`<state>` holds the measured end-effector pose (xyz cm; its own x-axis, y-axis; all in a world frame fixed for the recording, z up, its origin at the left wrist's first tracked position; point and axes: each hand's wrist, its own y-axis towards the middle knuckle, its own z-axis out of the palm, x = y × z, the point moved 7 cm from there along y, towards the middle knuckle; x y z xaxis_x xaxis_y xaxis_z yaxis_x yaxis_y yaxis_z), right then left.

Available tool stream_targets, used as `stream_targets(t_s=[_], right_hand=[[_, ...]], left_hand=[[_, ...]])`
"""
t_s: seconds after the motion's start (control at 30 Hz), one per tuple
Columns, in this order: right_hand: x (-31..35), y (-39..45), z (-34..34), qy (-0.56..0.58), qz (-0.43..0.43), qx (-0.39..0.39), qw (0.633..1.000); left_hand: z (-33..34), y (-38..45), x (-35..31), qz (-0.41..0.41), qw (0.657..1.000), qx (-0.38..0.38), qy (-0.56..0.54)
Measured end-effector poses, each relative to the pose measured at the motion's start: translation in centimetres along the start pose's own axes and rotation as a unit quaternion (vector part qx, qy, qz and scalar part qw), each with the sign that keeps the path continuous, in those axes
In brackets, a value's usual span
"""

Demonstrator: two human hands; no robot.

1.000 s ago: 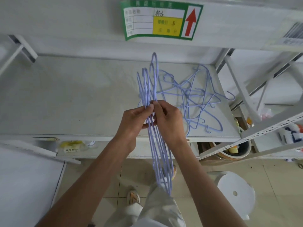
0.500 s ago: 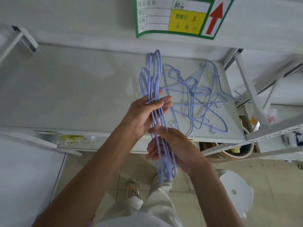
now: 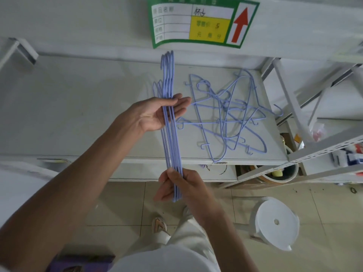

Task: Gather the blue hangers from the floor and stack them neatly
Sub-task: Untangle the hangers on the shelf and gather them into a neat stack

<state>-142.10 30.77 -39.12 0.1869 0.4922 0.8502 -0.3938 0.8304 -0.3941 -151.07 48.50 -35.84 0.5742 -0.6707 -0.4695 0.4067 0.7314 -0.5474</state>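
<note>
A bundle of several blue wire hangers (image 3: 170,138) stands edge-on in front of me, hooks pointing away over the shelf. My left hand (image 3: 155,112) lies flat against the bundle's upper part, palm up, fingers straight. My right hand (image 3: 180,185) grips the bundle's near end, fingers curled round the wires. A tangled heap of several more blue hangers (image 3: 227,114) lies on the white shelf (image 3: 78,114) to the right of the bundle.
A green and yellow label (image 3: 202,22) hangs on the shelf edge above. White metal racking (image 3: 314,146) stands at the right, with a bucket (image 3: 279,173) under it. A white plastic stool (image 3: 275,222) sits on the tiled floor. My shoe (image 3: 159,224) is below.
My right hand has slid down the bundle to its near end. My left hand has opened flat against the upper part. The hangers now lie tighter together.
</note>
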Motion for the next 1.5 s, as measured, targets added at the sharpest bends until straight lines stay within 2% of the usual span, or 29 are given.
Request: stream_targets(t_s=[0.2,0.43,0.6,0.63,0.7,0.77,0.83,0.87,0.93,1.0,1.03,1.1,1.17,1.23,1.33,1.37,1.43,1.5], right_hand=[[-2.4,-1.1,-1.6,-0.029,-0.004,0.008,1.000],[-1.5,-1.0,-2.6,-0.038,-0.046,0.028,0.998],[-1.8,-1.7,-5.0,-0.019,0.012,0.070,0.997],[-1.2,-1.4,-6.6,-0.028,0.007,0.049,0.998],[1.9,0.0,-12.1,-0.037,-0.055,-0.090,0.994],[6.4,1.6,-18.6,-0.058,-0.130,-0.273,0.951],[10.2,4.8,-23.4,-0.156,-0.132,-0.391,0.897],[11.3,7.4,-24.9,-0.222,-0.105,-0.406,0.880],[12.1,12.9,-26.4,-0.369,-0.009,-0.384,0.846],[11.4,17.2,-26.9,-0.533,0.080,-0.342,0.770],[10.9,18.9,-26.8,-0.587,0.091,-0.321,0.738],[10.4,21.1,-26.5,-0.637,0.063,-0.301,0.707],[10.2,22.0,-26.6,-0.642,0.052,-0.297,0.704],[10.4,22.0,-26.8,-0.628,0.056,-0.297,0.717],[11.6,20.1,-27.7,-0.590,0.022,-0.347,0.728],[12.2,19.2,-28.0,-0.574,0.002,-0.369,0.731],[13.2,17.3,-28.5,-0.541,-0.036,-0.406,0.736],[14.3,15.7,-28.8,-0.524,-0.061,-0.424,0.737]], left_hand=[[-1.6,-0.9,1.2,-0.054,0.979,0.038,0.194],[-1.3,-2.5,0.4,-0.004,0.975,0.078,0.210],[-2.5,-3.3,1.9,0.035,0.968,0.073,0.237],[-3.1,-3.7,2.0,0.053,0.968,0.070,0.233],[-4.5,-4.3,1.9,0.087,0.970,0.054,0.222],[-5.4,-4.5,1.8,0.097,0.970,0.039,0.218],[-6.0,-4.4,2.3,0.092,0.971,0.029,0.217],[-6.1,-4.2,2.5,0.087,0.972,0.024,0.215],[-6.3,-3.8,3.0,0.079,0.976,0.010,0.204],[-6.5,-3.4,3.1,0.077,0.979,-0.001,0.190],[-6.4,-3.2,3.0,0.075,0.980,-0.002,0.182],[-6.3,-2.9,2.6,0.072,0.984,0.003,0.165],[-6.5,-2.7,2.4,0.063,0.988,0.014,0.137],[-6.3,-2.8,2.4,0.043,0.995,0.054,0.074],[-5.9,-3.5,3.0,0.011,0.995,0.102,-0.004],[-6.2,-3.5,3.0,0.020,0.995,0.097,0.013],[-7.1,-3.7,2.9,0.059,0.992,0.024,0.109],[-7.4,-4.1,3.2,0.068,0.988,-0.008,0.136]])
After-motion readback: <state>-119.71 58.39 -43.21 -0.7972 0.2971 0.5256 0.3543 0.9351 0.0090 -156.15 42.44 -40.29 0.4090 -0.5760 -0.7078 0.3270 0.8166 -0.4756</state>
